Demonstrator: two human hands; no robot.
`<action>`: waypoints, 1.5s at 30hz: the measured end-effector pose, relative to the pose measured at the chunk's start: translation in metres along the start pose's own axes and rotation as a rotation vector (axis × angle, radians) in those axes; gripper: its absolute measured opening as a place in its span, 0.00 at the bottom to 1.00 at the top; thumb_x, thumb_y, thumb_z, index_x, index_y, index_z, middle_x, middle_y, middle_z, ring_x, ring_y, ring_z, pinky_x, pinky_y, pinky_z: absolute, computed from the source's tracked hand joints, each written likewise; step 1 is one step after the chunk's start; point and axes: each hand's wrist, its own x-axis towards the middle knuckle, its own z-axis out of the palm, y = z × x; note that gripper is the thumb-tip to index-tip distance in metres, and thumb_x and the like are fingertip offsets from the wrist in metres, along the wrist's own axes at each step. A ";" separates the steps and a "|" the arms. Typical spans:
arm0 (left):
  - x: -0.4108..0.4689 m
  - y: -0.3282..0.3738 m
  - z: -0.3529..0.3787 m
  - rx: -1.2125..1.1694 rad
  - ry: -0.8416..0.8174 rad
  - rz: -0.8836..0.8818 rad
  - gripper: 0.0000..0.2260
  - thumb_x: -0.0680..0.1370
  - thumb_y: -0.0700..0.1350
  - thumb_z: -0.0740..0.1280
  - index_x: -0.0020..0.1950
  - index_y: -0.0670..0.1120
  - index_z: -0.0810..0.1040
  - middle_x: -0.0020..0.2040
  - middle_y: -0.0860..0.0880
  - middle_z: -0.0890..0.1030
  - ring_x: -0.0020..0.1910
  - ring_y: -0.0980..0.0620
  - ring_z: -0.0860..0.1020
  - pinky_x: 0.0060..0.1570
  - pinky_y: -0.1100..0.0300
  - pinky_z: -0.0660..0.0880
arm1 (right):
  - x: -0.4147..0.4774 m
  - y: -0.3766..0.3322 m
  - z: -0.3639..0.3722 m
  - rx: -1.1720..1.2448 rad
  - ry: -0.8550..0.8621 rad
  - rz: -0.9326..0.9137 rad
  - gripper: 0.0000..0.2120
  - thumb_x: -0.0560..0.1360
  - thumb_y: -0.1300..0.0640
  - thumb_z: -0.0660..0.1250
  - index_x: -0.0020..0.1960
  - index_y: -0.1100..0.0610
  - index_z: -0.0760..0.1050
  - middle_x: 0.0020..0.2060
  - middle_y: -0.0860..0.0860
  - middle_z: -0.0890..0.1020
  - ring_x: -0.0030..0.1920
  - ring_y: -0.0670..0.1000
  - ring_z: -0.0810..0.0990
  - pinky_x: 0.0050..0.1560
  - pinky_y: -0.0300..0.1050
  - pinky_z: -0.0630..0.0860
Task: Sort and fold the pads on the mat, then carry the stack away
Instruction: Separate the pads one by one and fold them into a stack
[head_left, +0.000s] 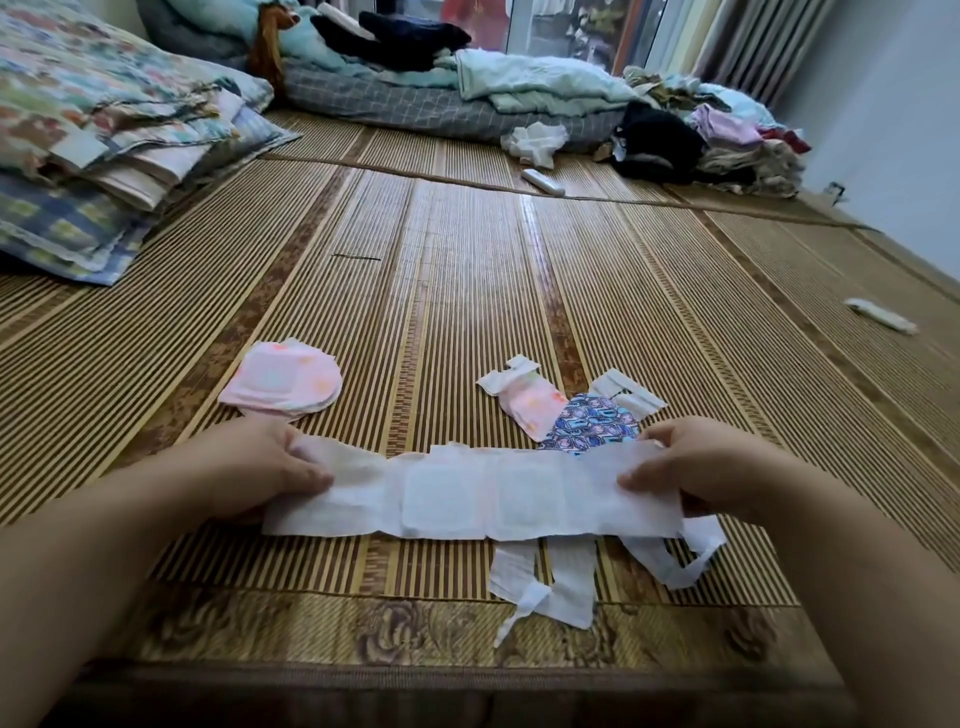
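A long white pad (478, 493) is stretched flat across the bamboo mat (467, 291) near its front edge. My left hand (260, 462) pinches its left end and my right hand (696, 467) pinches its right end. Behind it on the left lies a small folded stack of pink pads (283, 384). Behind it on the right a pink pad (530, 400) and a blue patterned pad (592, 423) lie unfolded, partly overlapping. White pad pieces with straps (550, 582) lie in front of the stretched pad.
Folded quilts (104, 145) are piled at the back left. Bedding and clothes (519, 88) lie along the far edge, with a clothes heap (727, 140) at the back right. A white remote (543, 182) and a rolled white item (880, 316) rest on the mat.
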 end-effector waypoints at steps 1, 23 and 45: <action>-0.001 -0.001 -0.002 -0.026 -0.003 -0.009 0.14 0.72 0.49 0.72 0.28 0.46 0.80 0.26 0.50 0.78 0.27 0.51 0.75 0.31 0.58 0.68 | 0.000 0.002 -0.002 0.017 0.027 0.015 0.09 0.67 0.64 0.75 0.47 0.65 0.80 0.44 0.65 0.84 0.44 0.65 0.83 0.52 0.64 0.78; -0.008 0.043 0.016 -0.324 -0.033 0.169 0.09 0.72 0.49 0.72 0.41 0.43 0.82 0.23 0.52 0.78 0.20 0.59 0.73 0.19 0.67 0.66 | -0.004 -0.051 0.081 -0.027 0.038 -0.146 0.06 0.74 0.64 0.65 0.48 0.60 0.81 0.40 0.56 0.84 0.36 0.52 0.82 0.41 0.47 0.81; 0.010 0.054 0.025 0.147 0.201 0.202 0.12 0.75 0.59 0.66 0.42 0.51 0.80 0.36 0.52 0.81 0.35 0.54 0.78 0.33 0.60 0.74 | -0.001 -0.028 0.051 -0.328 0.365 -0.310 0.11 0.72 0.49 0.70 0.33 0.50 0.75 0.30 0.46 0.79 0.31 0.45 0.76 0.28 0.39 0.66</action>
